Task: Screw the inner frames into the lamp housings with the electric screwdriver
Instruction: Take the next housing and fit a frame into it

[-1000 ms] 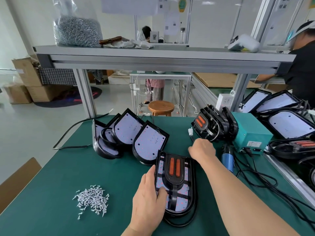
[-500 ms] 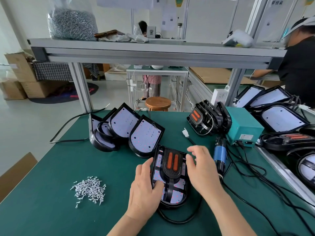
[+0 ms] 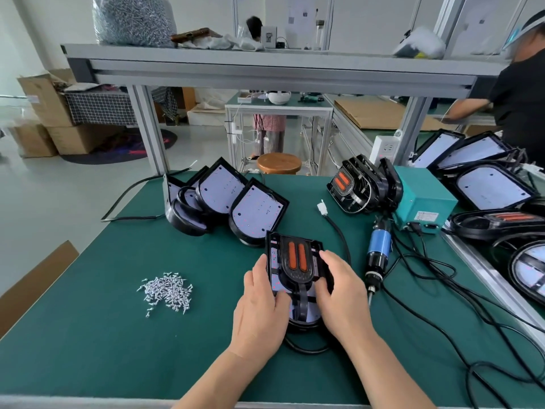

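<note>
**Inner frame being seated, before any screw is driven**

Head view. A lamp housing (image 3: 272, 255) lies flat on the green bench mat (image 3: 118, 349), near the front edge, with an inner frame (image 3: 296, 261) laid in it. The left hand (image 3: 259, 314) rests fairly flat along the housing's left edge, thumb pressing down. The right hand (image 3: 339, 293) curls its fingers over the frame's right side. The electric screwdriver (image 3: 379, 249) lies unheld just to the right, and the loose screws (image 3: 165, 293) sit in a pile to the left. Judged stage: alignment only. Fastening this unit remains, and the leaning housings (image 3: 253, 211) behind it await frames.
</note>
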Action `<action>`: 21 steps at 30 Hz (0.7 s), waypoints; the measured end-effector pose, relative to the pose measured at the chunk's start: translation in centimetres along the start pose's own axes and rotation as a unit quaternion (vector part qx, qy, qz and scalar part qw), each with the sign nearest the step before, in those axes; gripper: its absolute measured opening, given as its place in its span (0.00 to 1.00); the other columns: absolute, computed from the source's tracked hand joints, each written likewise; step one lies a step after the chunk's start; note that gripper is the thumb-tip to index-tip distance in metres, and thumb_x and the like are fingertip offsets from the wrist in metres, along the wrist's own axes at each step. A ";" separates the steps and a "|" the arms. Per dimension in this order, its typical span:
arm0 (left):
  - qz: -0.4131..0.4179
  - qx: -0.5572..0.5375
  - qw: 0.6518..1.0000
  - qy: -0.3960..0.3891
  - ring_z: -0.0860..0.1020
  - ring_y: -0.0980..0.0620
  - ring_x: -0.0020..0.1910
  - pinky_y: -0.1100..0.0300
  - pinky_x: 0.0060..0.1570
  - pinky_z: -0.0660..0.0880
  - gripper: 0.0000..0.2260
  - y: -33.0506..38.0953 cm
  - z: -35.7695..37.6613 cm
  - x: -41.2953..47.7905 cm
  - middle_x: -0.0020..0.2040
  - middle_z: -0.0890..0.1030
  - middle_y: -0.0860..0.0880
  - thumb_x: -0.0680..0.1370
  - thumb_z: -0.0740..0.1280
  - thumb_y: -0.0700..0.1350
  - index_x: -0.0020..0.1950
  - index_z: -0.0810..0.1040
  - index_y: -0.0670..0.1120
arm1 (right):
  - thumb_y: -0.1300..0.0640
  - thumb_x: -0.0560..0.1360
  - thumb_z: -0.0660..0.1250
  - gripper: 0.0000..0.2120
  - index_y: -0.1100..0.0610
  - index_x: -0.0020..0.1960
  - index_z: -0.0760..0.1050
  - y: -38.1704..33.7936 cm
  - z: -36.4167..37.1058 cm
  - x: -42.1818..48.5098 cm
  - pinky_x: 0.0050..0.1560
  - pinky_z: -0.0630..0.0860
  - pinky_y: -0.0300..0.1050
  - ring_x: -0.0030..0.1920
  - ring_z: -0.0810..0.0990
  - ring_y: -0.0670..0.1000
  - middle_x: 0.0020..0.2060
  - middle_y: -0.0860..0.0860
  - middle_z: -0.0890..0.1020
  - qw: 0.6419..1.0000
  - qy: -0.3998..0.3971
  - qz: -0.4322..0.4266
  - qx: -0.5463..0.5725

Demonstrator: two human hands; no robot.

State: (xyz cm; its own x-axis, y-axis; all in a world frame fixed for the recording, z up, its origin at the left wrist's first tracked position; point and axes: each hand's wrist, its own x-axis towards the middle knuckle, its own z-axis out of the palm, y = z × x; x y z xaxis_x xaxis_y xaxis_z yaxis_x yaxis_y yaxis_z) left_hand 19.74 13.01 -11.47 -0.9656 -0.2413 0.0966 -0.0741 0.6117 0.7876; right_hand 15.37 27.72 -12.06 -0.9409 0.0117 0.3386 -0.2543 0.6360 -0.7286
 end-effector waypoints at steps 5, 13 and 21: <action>-0.004 0.048 0.999 0.002 0.75 0.45 0.62 0.54 0.56 0.70 0.29 0.1 0.1 -1.1 0.68 0.68 0.53 0.82 0.59 0.53 0.82 0.51 0.55 | 0.68 0.76 0.69 0.18 0.55 0.64 0.82 0.8 -0.6 -1.1 0.63 0.55 0.17 0.66 0.74 0.40 0.67 0.46 0.79 1.000 0.010 0.001 0.017; -0.050 0.121 0.985 0.117 0.75 0.50 0.54 0.55 0.52 0.72 0.10 -3.6 -6.4 1.9 0.53 0.77 0.52 0.81 0.64 0.50 0.58 0.81 0.49 | 0.66 0.76 0.70 0.18 0.54 0.63 0.82 0.7 -0.4 -1.2 0.64 0.56 0.20 0.64 0.72 0.38 0.67 0.46 0.78 0.999 0.013 -0.028 0.028; -0.143 0.273 0.947 0.093 0.68 0.48 0.53 0.56 0.52 0.62 0.05 -6.8 -11.9 4.0 0.46 0.71 0.53 0.76 0.69 0.53 0.43 0.77 0.54 | 0.73 0.74 0.70 0.15 0.61 0.58 0.81 0.3 -0.4 -1.1 0.67 0.64 0.28 0.61 0.77 0.44 0.59 0.51 0.82 0.985 0.135 -0.096 0.057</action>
State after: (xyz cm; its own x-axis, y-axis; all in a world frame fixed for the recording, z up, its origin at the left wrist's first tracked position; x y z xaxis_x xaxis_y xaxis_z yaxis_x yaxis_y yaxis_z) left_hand 19.35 -1.10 -9.14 -0.8299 -0.5534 0.0716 -0.4928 0.7870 0.3711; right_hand 16.38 28.25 -12.41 -0.7833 0.1138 0.6112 -0.4600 0.5553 -0.6929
